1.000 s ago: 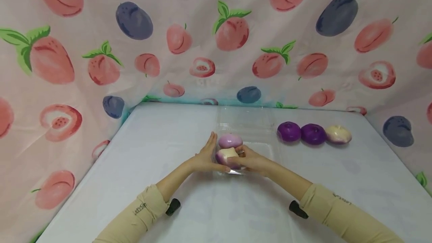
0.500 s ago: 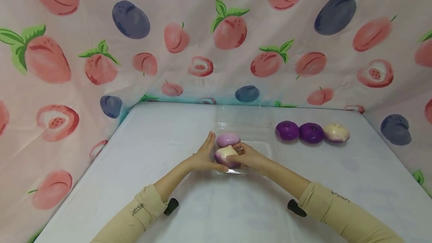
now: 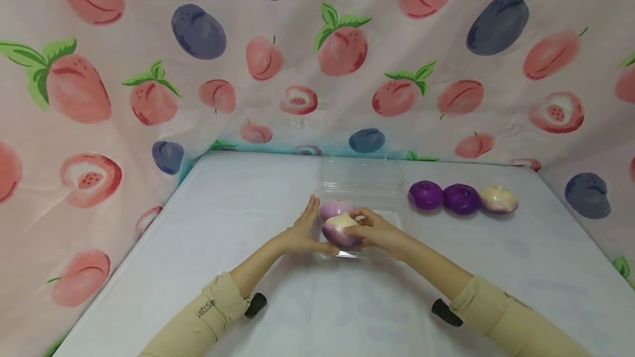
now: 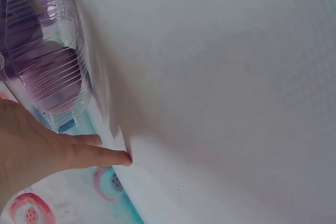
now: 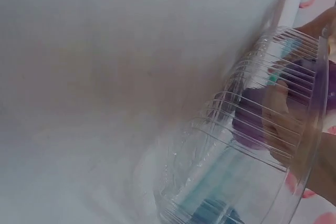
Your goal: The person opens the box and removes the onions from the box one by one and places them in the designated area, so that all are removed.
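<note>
In the head view my right hand [image 3: 379, 236] grips a white-and-purple onion [image 3: 338, 230] over the left front part of a clear plastic clamshell box [image 3: 399, 222]. Just behind it a pale purple onion [image 3: 333, 208] sits in the box. My left hand [image 3: 300, 234] is spread at the box's left front corner, its thumb along the front rim and fingers by the left side. Through the ribbed wall, the right wrist view shows my right fingers [image 5: 278, 119] beside purple shapes. The left wrist view shows the left hand [image 4: 47, 150] with fingers extended.
Two dark purple onions [image 3: 425, 195] and a whitish onion [image 3: 499, 200] stand in a row right of the box. The box's lid [image 3: 364, 172] lies open towards the back. Fruit-printed cloth [image 3: 297, 43] borders the white table [image 3: 238, 191] at the back and sides.
The right hand has shifted the gripped onion slightly right and up, so it covers more of the pale purple onion. The left hand stays at the box corner.
</note>
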{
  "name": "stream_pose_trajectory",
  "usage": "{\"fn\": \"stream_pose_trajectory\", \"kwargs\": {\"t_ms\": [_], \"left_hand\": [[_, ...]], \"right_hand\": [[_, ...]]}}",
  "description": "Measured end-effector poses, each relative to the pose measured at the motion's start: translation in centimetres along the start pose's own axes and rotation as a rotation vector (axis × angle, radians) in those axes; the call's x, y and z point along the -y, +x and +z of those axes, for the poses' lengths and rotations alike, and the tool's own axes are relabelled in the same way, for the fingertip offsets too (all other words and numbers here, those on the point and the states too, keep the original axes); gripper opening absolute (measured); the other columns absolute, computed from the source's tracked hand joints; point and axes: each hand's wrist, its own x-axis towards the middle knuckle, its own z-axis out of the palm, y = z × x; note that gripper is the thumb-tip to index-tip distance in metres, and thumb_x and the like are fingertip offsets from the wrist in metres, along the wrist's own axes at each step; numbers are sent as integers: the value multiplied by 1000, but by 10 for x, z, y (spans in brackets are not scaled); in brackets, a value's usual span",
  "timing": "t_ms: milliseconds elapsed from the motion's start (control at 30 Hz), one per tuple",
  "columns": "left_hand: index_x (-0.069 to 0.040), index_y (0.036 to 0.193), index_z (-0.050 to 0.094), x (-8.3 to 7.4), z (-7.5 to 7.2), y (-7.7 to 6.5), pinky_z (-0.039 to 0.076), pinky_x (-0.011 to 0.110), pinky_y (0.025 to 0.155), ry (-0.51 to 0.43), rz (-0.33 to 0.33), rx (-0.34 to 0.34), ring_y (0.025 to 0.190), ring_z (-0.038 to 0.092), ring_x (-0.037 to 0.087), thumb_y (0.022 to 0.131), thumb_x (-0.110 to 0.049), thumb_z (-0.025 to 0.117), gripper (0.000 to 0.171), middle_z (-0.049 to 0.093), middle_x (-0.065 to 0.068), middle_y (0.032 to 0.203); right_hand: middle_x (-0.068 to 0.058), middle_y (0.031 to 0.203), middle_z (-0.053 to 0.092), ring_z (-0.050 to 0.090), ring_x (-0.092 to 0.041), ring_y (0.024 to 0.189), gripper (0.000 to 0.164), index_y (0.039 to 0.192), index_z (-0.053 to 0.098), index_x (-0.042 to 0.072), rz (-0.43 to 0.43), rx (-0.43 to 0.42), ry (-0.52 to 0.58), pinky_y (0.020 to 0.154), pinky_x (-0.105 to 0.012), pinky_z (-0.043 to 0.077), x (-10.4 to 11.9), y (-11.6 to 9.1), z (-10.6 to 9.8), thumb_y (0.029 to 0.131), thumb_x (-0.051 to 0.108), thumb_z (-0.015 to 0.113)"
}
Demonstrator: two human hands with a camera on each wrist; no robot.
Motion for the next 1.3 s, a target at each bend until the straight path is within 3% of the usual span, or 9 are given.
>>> {"fn": "stream_pose_trajectory", "kwargs": {"t_ms": [67,233,567,800,1067,1167,1300], "left_hand": [[-4,150,-11,0,1,1,12,62,112,-11,4,-6,145,-8,36,69,-45,81,129,-20,12,157],[-6,150,-11,1,2,1,12,70,107,-5,-13,-9,145,-5,35,69,-42,81,128,-21,9,157],[-11,150,-14,0,1,0,10,79,99,17,-36,2,145,1,37,71,-48,78,127,-24,6,156],[-9,150,-14,1,1,1,10,81,96,10,-29,5,146,-5,33,70,-48,79,128,-24,8,156],[-7,150,-12,-1,1,-1,10,80,97,17,-24,4,146,-8,30,71,-48,79,127,-22,9,157],[-7,150,-11,-1,1,-1,10,80,97,19,-19,1,146,-7,30,71,-47,79,126,-21,9,157],[-7,150,-11,0,0,0,10,80,97,24,-24,4,146,-7,31,71,-46,79,126,-22,9,157]], "right_hand": [[-22,121,51,58,-20,99,48,127,42,1,-10,14,-1,90,-37,52,1,-2,-2,90,24,61],[-19,122,51,55,-20,102,49,129,42,2,-29,34,-21,90,-36,51,5,-10,-7,91,26,60],[-19,128,43,49,-26,114,52,136,34,3,-88,42,-46,101,-46,44,13,-25,-31,95,29,54],[-22,136,39,49,-23,118,57,141,29,1,-112,35,-45,106,-45,40,15,-37,-49,96,29,51],[-27,150,23,30,-39,136,66,146,17,-7,-123,-9,-57,108,-47,35,17,-52,-68,98,25,48],[-27,147,27,36,-34,131,64,145,19,-7,-131,-47,-88,106,-40,40,16,-57,-75,98,25,48],[-25,141,35,46,-16,118,61,144,23,-5,-140,-93,-126,97,-24,45,13,-63,-84,97,24,50]]}}
